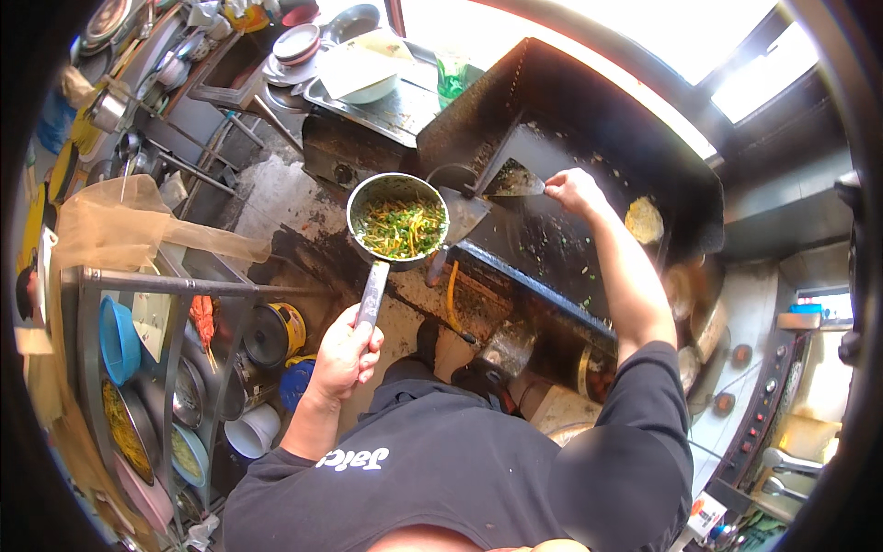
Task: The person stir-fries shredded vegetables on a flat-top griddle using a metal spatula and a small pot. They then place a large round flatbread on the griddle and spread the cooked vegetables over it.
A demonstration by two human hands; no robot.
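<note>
My left hand [348, 355] grips the handle of a metal saucepan [398, 217], held level left of the griddle. Chopped green and yellow-orange food [402, 224] lies in the pan. My right hand [572, 190] is closed at the edge of a flat metal scraper [514, 179], which bears food bits, over the dark griddle [538, 241]; its handle end is hard to make out. A second metal blade [463, 215] rests at the griddle's left corner, partly behind the saucepan. A pale yellow round of food [644, 220] lies at the griddle's right side.
High dark guards [586, 90] stand around the griddle's back. A metal tray [407, 114] with a paper-covered bowl and a green glass stands behind left. On the left, a metal rack [207, 284] holds bowls of food. Buckets [252, 430] stand on the floor. Another cooking appliance [769, 386] is at the right.
</note>
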